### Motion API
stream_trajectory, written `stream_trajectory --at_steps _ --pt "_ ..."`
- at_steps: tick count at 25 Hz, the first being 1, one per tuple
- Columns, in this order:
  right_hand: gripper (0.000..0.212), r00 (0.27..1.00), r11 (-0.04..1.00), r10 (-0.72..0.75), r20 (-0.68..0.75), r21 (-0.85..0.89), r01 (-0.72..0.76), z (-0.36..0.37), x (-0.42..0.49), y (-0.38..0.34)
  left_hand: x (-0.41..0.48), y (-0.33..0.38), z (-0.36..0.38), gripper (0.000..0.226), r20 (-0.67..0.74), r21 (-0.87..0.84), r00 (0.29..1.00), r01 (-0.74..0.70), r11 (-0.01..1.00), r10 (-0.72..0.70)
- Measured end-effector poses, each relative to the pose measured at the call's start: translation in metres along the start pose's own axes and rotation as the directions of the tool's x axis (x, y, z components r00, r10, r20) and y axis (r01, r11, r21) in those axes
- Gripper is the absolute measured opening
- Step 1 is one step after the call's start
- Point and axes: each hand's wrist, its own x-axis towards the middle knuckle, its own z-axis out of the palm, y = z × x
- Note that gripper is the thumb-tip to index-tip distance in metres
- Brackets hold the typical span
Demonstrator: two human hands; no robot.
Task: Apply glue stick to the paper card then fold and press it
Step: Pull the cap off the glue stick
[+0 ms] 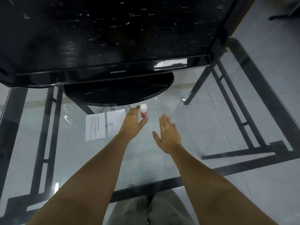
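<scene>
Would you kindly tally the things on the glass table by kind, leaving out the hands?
Glue stick, upright, red with a white cap: 1
Paper sheets, lying flat side by side, the printed sheet and the plainer sheet: 2
Monitor, black, on its round stand: 1
Total: 4

A glass-topped table (203, 127) on a black metal frame, with grey floor tiles visible through it. At its far side stands a black monitor (113, 38) on a round base. In front of the base lie a white paper card (105, 125), opened flat, and an upright red glue stick (143, 111) with a white cap.
</scene>
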Motion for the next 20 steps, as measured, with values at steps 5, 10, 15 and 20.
stream_trajectory --at_steps 5,10,15,20 --pt "0.071 1.000 1.000 0.004 -0.018 -0.021 -0.004 0.003 -0.002 0.002 0.005 0.005 0.006 0.036 -0.079 -0.007 0.995 -0.061 0.998 0.060" --pt "0.071 1.000 1.000 -0.009 0.002 -0.019 0.009 0.001 0.000 0.003 0.004 0.009 0.003 0.032 -0.094 -0.030 0.994 -0.061 0.998 0.058" --pt "0.060 0.996 0.969 -0.012 -0.083 0.243 0.032 -0.036 0.004 -0.003 -0.010 0.013 -0.023 0.025 -0.075 -0.112 0.993 -0.098 0.989 0.090" --pt "0.044 0.953 0.830 -0.040 -0.300 0.521 0.199 -0.113 0.011 -0.026 -0.038 0.018 -0.057 0.028 -0.113 -0.211 0.985 -0.150 0.966 0.128"
